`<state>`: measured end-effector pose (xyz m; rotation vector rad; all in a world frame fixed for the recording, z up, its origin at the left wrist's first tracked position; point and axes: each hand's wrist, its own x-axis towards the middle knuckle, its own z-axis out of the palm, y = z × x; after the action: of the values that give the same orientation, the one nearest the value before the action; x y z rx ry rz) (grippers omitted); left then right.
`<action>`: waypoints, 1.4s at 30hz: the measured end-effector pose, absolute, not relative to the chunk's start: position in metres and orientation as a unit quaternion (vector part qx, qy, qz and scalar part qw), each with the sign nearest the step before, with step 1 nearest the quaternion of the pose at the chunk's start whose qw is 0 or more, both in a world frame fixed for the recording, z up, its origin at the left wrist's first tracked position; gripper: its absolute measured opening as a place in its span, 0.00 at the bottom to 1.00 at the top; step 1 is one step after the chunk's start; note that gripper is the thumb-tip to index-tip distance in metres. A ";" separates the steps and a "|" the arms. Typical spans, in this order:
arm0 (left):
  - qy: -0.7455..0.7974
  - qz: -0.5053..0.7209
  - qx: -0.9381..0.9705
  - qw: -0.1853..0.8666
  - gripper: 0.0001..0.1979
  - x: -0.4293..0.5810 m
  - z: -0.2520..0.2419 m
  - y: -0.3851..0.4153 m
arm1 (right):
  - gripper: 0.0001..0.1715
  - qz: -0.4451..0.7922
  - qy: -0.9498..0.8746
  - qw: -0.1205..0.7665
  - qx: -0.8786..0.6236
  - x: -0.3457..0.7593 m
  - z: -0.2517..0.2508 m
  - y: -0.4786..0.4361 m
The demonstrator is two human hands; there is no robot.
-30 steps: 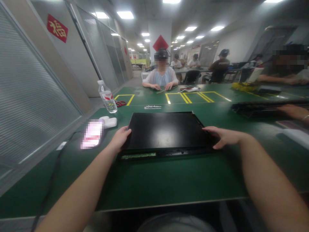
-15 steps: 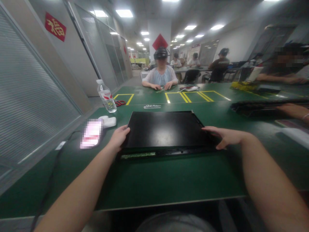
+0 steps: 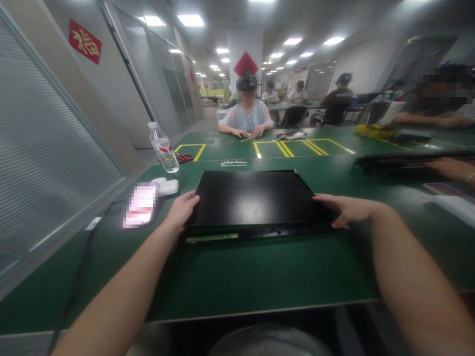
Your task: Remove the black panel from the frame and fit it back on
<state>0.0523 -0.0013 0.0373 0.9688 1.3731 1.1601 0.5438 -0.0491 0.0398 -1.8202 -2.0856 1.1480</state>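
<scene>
A black, glossy LCD panel (image 3: 256, 198) lies at the middle of the table, with its near side seemingly raised over a dark frame (image 3: 267, 231). A green circuit strip (image 3: 211, 239) shows along the near left of that frame. My left hand (image 3: 182, 210) grips the panel's left edge, thumb on top and the other fingers hidden behind the side. At the right edge, my right hand (image 3: 343, 208) holds the panel between its fingers and thumb. Just what sits under the panel cannot be seen.
To the left are a water bottle (image 3: 163, 148), red-handled scissors (image 3: 184, 158), a lit phone (image 3: 141, 205), a white case (image 3: 168, 186) and a cable (image 3: 79, 267). Small white strips (image 3: 233, 163) lie beyond the panel. A person (image 3: 246, 116) sits opposite; another's hand (image 3: 451, 169) touches a dark part (image 3: 401, 163) at right.
</scene>
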 end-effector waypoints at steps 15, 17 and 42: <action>0.561 0.478 0.423 0.527 0.22 0.040 0.023 0.010 | 0.70 0.410 -0.693 0.062 -0.590 0.549 0.036 -0.047; 0.563 0.475 0.420 0.530 0.22 0.040 0.025 0.010 | 0.70 0.410 -0.691 0.059 -0.592 0.549 0.036 -0.047; 0.633 0.456 0.431 0.454 0.13 0.046 0.033 0.004 | 0.68 0.368 -0.703 0.045 -0.607 0.549 0.034 -0.042</action>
<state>0.0462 0.0040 0.0333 1.0647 1.5618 1.1260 0.5490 -0.0422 0.0337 -1.8554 -2.1462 1.1245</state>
